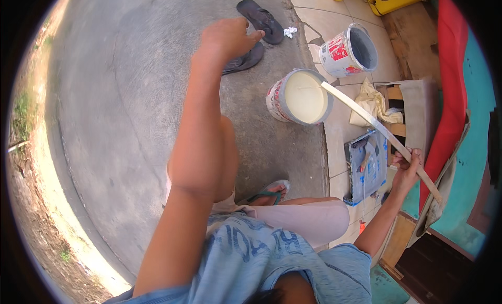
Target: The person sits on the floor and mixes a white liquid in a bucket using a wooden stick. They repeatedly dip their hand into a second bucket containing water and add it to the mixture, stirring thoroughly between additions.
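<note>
My right hand [409,170] grips a long, flat wooden stick [366,114] near its lower end. The stick slants up and left, and its pale far end lies over the rim of a bucket [276,101] filled with cream-coloured liquid [306,97]. A thin strand seems to run from the tip to the liquid. Stretched out to the far left, my left hand [226,40] appears above a pair of dark flip-flops [261,21]. Its thumb stands apart from the bent fingers, and nothing shows in it; some fingers are hidden.
Behind the full bucket stands a second, grey-lined bucket [337,55]. A crumpled cream cloth [374,102] and a paint-stained tray [355,170] with tools lie on the tiles to the right. Past them, red material [452,68] hangs by a teal wall [476,162]. Yellow plastic [389,4] is at the far right.
</note>
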`<state>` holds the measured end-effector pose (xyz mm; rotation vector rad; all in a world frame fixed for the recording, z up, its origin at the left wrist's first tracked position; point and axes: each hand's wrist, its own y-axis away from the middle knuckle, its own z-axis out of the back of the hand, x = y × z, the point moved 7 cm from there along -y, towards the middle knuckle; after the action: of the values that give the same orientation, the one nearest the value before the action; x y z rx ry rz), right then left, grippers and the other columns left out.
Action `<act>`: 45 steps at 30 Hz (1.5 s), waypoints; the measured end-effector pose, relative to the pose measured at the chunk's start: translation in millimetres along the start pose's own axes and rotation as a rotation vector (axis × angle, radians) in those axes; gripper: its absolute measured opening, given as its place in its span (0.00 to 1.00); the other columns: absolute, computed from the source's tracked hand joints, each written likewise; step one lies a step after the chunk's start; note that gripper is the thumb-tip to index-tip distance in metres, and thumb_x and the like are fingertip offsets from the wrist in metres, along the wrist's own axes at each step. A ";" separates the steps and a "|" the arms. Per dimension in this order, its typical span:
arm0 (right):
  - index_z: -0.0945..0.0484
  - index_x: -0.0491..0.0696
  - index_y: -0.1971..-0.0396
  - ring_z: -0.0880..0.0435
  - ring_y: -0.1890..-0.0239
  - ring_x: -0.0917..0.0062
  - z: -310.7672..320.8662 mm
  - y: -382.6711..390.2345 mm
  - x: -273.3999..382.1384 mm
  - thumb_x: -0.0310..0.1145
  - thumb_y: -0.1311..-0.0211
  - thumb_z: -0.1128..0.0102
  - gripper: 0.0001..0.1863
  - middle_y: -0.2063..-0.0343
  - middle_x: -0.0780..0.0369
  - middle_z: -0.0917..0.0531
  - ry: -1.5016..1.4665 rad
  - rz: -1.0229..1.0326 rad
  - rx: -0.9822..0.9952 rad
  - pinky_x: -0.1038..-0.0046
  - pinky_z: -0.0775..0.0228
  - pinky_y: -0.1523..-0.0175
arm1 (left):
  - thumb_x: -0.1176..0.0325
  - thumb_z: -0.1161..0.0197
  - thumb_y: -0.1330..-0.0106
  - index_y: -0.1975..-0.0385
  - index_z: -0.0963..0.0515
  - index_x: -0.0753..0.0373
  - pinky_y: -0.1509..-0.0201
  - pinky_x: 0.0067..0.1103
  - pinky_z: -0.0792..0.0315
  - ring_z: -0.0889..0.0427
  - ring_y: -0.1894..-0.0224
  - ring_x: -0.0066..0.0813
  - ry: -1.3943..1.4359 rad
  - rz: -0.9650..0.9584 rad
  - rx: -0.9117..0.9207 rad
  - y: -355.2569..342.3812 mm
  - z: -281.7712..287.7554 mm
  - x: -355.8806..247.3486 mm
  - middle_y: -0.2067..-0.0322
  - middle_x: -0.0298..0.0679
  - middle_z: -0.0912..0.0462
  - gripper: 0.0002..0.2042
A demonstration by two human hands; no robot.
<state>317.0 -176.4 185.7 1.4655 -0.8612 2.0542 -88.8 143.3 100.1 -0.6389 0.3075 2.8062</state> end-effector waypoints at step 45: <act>0.28 0.41 0.78 0.17 0.81 0.80 -217.7 -2.3 -115.8 0.32 0.35 0.45 0.13 0.86 0.60 0.21 0.350 -0.081 0.586 0.76 0.29 0.75 | 0.51 0.43 0.33 0.57 0.25 0.65 0.54 0.36 0.26 0.18 0.58 0.45 0.059 -0.128 0.088 -13.9 -25.1 -35.8 0.65 0.46 0.17 0.20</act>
<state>213.5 -19.7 25.9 1.3044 -0.0543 2.5179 -43.7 143.2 91.9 -0.6961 0.3844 2.6403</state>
